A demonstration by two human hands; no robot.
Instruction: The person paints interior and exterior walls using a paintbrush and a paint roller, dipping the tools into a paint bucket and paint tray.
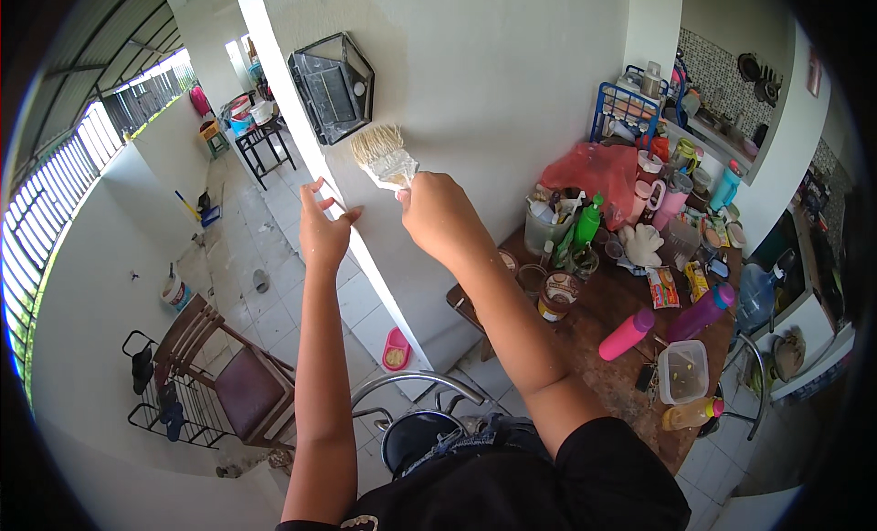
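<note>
My right hand (433, 211) is closed around the handle of a wide paintbrush (391, 165). Its pale bristles point up and away, at the face of a light grey-white wall (475, 83); whether they press on it I cannot tell. Just above the bristles, a black lantern-shaped wall lamp (331, 90) is fixed near the wall's corner. My left hand (322, 228) holds nothing, its fingers apart, beside the bright white corner edge of that wall. Some of the wall around the lamp looks a darker, damp tone.
To the right stands a brown table (607, 376) crowded with bottles, jars, a red plastic bag (594, 179) and a clear tub (683, 371). A metal chair frame (411, 377) is close in front of me. A wooden chair (247, 380) and a pink dish (396, 350) are lower left.
</note>
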